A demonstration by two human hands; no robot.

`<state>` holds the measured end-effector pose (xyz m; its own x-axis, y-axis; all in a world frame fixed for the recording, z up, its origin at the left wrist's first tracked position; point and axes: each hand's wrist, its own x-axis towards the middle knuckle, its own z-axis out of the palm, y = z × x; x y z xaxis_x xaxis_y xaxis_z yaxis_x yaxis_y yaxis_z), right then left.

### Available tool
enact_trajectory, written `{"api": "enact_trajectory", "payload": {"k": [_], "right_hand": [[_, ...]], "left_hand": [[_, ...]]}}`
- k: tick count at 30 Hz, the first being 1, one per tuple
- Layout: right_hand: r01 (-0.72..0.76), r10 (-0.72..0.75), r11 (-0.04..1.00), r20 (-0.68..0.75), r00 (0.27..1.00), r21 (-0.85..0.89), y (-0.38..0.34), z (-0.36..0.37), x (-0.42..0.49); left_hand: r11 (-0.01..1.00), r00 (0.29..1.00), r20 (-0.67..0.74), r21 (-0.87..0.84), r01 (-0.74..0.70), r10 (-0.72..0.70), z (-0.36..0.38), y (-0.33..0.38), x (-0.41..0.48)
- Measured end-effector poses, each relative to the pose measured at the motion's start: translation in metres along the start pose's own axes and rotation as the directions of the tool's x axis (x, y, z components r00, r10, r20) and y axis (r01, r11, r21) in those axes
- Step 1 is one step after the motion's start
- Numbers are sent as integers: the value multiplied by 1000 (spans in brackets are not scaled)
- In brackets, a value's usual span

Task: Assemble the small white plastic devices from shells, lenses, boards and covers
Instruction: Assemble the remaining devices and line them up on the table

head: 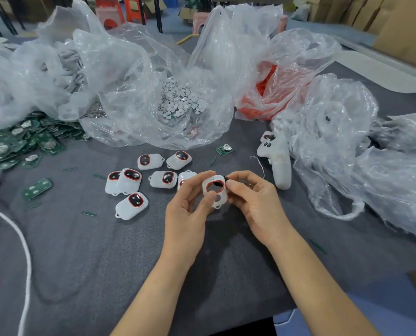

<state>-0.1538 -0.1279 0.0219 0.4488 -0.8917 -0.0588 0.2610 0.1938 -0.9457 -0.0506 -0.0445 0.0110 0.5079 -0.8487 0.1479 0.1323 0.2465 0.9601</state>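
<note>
My left hand (190, 202) grips a white shell (215, 191) with a red-rimmed oval opening, thumb on its front face. My right hand (250, 197) pinches a small dark lens (226, 178) at the shell's upper right edge. Several white shells with red rims and dark lenses fitted lie on the grey mat, among them one at the front (132, 204), a stacked pair (123, 181) and one at the back (179, 159). Green boards (20, 141) are heaped at the left.
Clear plastic bags crowd the back: white discs (180, 99), red rings (267, 93), grey covers (66, 69). A white game-controller-shaped object (276, 158) lies right of my hands. A loose board (224, 149), another board (37, 188) and a white cord (25, 251) lie around.
</note>
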Motion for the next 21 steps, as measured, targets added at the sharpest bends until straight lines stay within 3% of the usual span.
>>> {"api": "enact_trajectory", "payload": {"k": [11,21], "right_hand": [[-30,37,999,168,985,-44,2,-4,0],[1,3,999,97,995,-35,2,-3,-2]], "left_hand": [[995,996,-79,84,45,-39,3,-1,1],[983,1000,-27,184,6,-1,4,-3,0]]}}
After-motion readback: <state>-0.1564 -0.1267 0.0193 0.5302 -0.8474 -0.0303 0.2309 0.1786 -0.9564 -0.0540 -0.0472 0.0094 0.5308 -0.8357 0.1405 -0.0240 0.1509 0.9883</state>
